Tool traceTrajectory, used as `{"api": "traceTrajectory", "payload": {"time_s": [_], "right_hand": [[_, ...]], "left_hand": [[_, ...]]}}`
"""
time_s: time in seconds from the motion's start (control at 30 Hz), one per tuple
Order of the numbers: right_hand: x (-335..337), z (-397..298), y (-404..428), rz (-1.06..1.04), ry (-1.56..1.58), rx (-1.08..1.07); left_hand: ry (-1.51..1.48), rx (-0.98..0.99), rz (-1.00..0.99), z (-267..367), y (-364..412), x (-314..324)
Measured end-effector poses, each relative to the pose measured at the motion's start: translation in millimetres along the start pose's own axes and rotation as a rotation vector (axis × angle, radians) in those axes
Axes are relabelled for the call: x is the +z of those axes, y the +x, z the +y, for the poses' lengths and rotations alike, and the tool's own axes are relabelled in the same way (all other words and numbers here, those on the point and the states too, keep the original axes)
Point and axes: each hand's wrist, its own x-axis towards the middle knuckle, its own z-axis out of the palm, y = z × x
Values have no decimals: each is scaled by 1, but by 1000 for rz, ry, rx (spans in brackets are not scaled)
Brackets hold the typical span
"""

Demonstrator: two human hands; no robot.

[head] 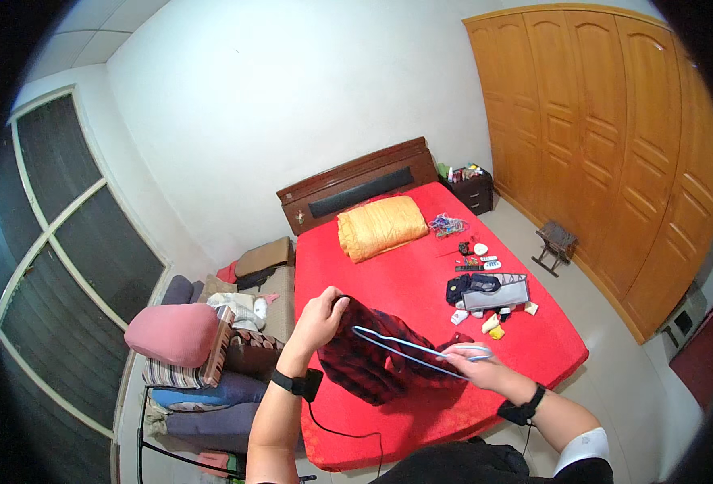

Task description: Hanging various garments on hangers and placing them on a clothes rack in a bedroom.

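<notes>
My left hand (pixel 323 317) pinches the upper edge of a dark red and black plaid garment (pixel 362 357), which hangs in folds above the red bed cover. My right hand (pixel 474 366) grips a light blue clothes hanger (pixel 401 346) near its hook end. The hanger lies slantwise in front of the garment, its far end close to my left hand. Whether the hanger touches the cloth cannot be told. Both wrists wear black bands with cables.
On the red bed (pixel 326 278) lie a folded yellow quilt (pixel 383 227), a grey fabric box (pixel 495 296), socks, remotes and a heap of hangers (pixel 448 225). Cushions and bedding (pixel 172 336) are stacked at the left. A wooden wardrobe (pixel 592 151) and a small stool (pixel 556 242) stand at the right.
</notes>
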Motion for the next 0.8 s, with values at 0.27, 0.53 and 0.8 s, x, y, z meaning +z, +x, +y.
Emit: {"api": "traceTrajectory", "payload": {"time_s": [0.27, 0.53, 0.8], "right_hand": [[61, 8, 79, -12, -73, -74], [87, 78, 123, -79, 130, 1], [63, 65, 102, -69, 238, 64]], "left_hand": [[-51, 113, 24, 33, 0, 23], [-230, 139, 106, 53, -9, 67], [-373, 103, -11, 57, -16, 92]]}}
